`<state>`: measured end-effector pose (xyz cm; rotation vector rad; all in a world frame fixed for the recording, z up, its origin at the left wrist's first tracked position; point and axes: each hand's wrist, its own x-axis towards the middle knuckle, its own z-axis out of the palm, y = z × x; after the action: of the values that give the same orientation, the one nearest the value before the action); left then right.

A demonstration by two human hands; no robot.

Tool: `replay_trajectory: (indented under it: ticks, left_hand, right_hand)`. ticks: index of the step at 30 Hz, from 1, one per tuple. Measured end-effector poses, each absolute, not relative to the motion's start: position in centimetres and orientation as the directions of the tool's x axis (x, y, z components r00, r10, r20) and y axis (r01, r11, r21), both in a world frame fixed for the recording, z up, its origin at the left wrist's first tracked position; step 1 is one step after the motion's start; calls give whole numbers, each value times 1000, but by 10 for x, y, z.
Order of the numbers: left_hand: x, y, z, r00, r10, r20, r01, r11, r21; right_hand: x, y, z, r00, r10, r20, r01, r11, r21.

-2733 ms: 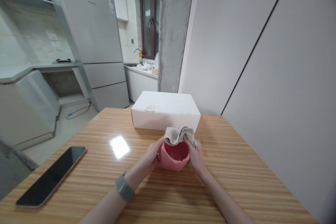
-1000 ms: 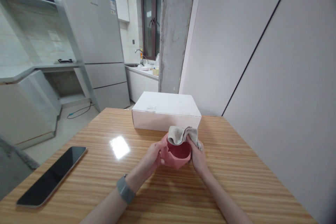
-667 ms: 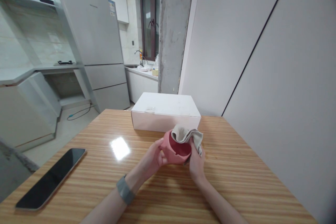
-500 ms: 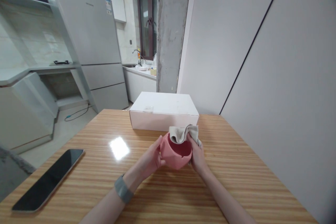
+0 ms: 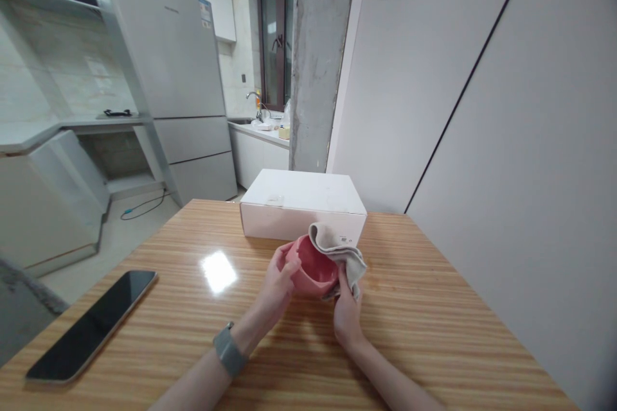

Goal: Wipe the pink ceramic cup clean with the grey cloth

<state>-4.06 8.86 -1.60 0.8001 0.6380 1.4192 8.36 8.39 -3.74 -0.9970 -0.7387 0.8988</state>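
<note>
A pink faceted bowl-like pot [image 5: 308, 281] is held up off the table, tilted so that its hollow inside faces me. My left hand [image 5: 282, 279] grips its left side, with the thumb at the rim and the other fingers behind. My right hand [image 5: 348, 308] is closed on a light grey cloth [image 5: 343, 250], pressing it against the pot's right side. Part of the cloth folds over the far right rim, and another part hangs below the pot. The right fingertips are hidden behind the cloth and pot.
A closed white box [image 5: 303, 221] stands behind the pot on the wood-grain table [image 5: 409, 334]. On the left lies a black smartphone-like slab [image 5: 94, 327]. Beyond the table are a fridge [image 5: 168, 58] and a white wall [image 5: 511, 141] on the right.
The pot has turned in my hands and shifted slightly left. My right hand has moved lower and left, with the cloth now spread along the pot's right side.
</note>
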Motion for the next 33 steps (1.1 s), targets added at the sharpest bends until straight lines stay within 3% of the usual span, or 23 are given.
replay_trajectory:
  ticks: [3,6,11,14,16,19,21,24,27,30,32,33]
  left_hand:
    - [-41,84,-14,154,970,187,-457,-98,884]
    - [-44,81,-7,219,945,244,-225,-195,955]
    - [-52,81,7,92,942,323,54,-328,943]
    - [-58,86,9,18,959,284,-15,-283,959]
    - [-60,90,5,19,978,206,-206,-198,958]
    - [-55,91,-3,198,976,91,-581,42,813]
    - [-49,89,-8,327,944,50,-696,204,688]
    - [-38,85,-13,348,938,9,-717,260,647]
    - [-33,83,-12,282,959,22,-681,184,709]
    - [-34,83,-9,199,978,69,-604,67,794]
    - [-34,83,-9,94,993,69,-545,-7,838]
    - [-34,83,-9,42,997,57,-514,-27,857]
  right_hand:
    - [84,85,-36,475,878,61,-344,248,-906]
    - [92,94,-26,399,916,-47,-482,165,-861]
    - [108,105,-9,221,966,-131,-639,42,-768]
    - [115,107,-9,93,991,-100,-645,-17,-764]
    - [117,108,-10,91,994,-55,-641,17,-767]
    - [114,108,-12,134,990,-34,-623,58,-780]
    - [108,106,-13,114,993,-26,-614,50,-787]
    - [100,102,-16,90,996,4,-597,57,-800]
    - [96,97,-24,168,985,32,-540,119,-833]
    - [97,88,-30,178,984,15,-385,84,-919]
    - [97,79,-29,193,971,141,-209,181,-961]
    - [96,75,-26,186,943,276,-105,298,-949]
